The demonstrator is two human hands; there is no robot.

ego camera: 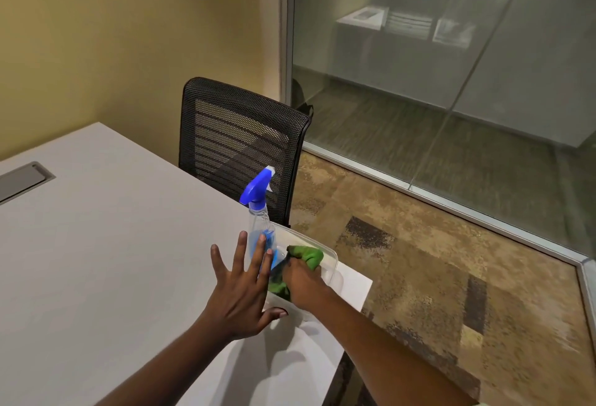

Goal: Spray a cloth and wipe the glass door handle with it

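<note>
— Where's the cloth?
— The green cloth (306, 257) lies in a clear plastic tub (329, 263) at the tabletop (113, 244) corner; the right hand (303, 286) has its grip clenched around it.
— And the left hand (240, 292)?
— Grip released, fingers spread flat, just in front of the spray bottle (259, 212) standing in the tub.
</note>
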